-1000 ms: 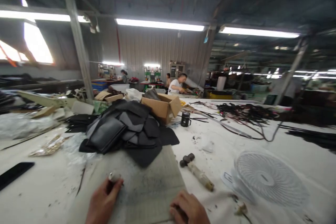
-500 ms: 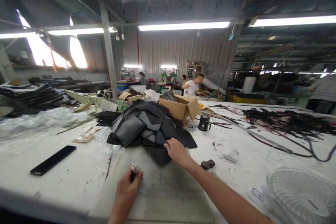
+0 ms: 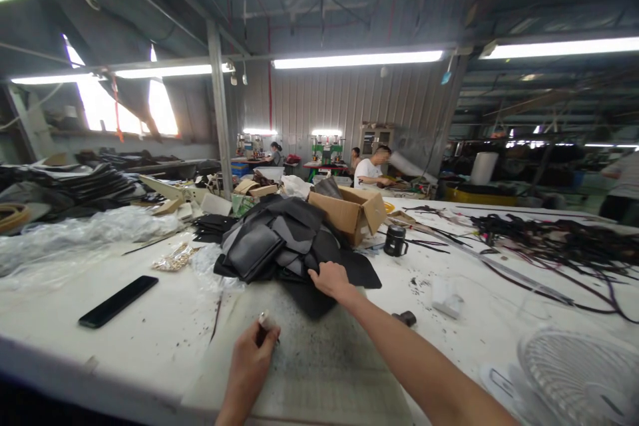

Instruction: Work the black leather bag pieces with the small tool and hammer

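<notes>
A heap of black leather-like pieces (image 3: 284,233) lies at the far end of the translucent work mat (image 3: 344,373). At the heap's near right edge, my right hand (image 3: 330,279) has its fingers closed on one black piece (image 3: 314,303). My left hand (image 3: 252,353) is above the mat's left part, thumb and fingers closed around a small tool with a pale, rounded end (image 3: 267,319). Its lower end is mostly hidden, so its exact kind does not show. Small dark specks are scattered over the mat between the hands.
A black phone (image 3: 118,301) and a bag of small beige parts (image 3: 174,257) lie to the left. Behind the heap stands an open cardboard box (image 3: 357,213), with a black mug (image 3: 395,241) beside it. A white fan (image 3: 574,373) is at right front. Co-workers sit farther back.
The whole view has shifted, so things appear slightly farther right. My right hand stays at the heap's edge, and my left hand keeps its hold on the small tool.
</notes>
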The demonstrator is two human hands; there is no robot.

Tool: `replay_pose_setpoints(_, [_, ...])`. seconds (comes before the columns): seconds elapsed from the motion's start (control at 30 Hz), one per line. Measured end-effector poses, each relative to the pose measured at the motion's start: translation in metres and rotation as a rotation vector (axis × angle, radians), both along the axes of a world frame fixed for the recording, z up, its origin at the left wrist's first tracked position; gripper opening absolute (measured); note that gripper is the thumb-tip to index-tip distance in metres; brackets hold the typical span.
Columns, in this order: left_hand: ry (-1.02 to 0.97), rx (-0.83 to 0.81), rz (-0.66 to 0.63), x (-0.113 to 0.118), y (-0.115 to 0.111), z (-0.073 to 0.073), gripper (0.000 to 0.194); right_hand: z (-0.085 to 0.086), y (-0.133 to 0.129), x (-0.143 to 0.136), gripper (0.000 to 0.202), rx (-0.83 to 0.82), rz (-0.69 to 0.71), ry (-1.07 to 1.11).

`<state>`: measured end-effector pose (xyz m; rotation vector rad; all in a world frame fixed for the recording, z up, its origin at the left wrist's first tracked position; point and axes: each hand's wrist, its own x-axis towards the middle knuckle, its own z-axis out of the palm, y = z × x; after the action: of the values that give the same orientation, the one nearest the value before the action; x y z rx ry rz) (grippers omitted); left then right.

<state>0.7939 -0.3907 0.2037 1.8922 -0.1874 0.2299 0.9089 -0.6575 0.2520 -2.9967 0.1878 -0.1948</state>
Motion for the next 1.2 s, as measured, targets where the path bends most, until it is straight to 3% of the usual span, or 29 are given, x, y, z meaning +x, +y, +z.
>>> replay_pose_setpoints(0.2, [-0.018,-0.008,0.021,-0.003,0.001,0.001,0.042,0.028,-0.04,-0.019,0.03,0.02,-0.111,-0.126])
replay_pose_setpoints(0.37, [-0.022,-0.018,0.031,-0.001,0.002,-0.004,0.042,0.079,-0.099,-0.045,0.033,0.06,-0.309,-0.445])
replay_pose_setpoints(0.47, [-0.013,-0.023,0.035,0.001,0.003,-0.006,0.042,0.108,-0.13,-0.064,0.042,0.086,-0.287,-0.608])
replay_pose_setpoints(0.53, [-0.007,-0.023,0.029,0.002,0.004,-0.006,0.043,0.118,-0.142,-0.079,0.047,0.106,-0.232,-0.692])
replay_pose_setpoints(0.67, [-0.003,0.003,0.017,0.003,0.005,-0.008,0.043,0.121,-0.145,-0.11,0.058,0.143,-0.161,-0.838])
replay_pose_setpoints(0.97, [-0.009,0.014,0.017,-0.002,0.006,-0.002,0.042,0.121,-0.115,-0.186,0.063,0.207,-0.078,-0.994])
replay_pose_setpoints(1.07, [-0.005,0.023,0.019,-0.005,0.007,0.0,0.039,0.128,-0.109,-0.227,0.057,0.411,-0.112,-0.983])
replay_pose_setpoints(1.13, [-0.004,0.019,0.016,-0.005,0.007,-0.001,0.037,0.132,-0.105,-0.253,0.058,0.726,-0.153,-0.854])
replay_pose_setpoints(1.2, [-0.002,0.007,0.008,-0.004,0.007,-0.003,0.036,0.129,-0.101,-0.272,0.064,1.059,-0.161,-0.575])
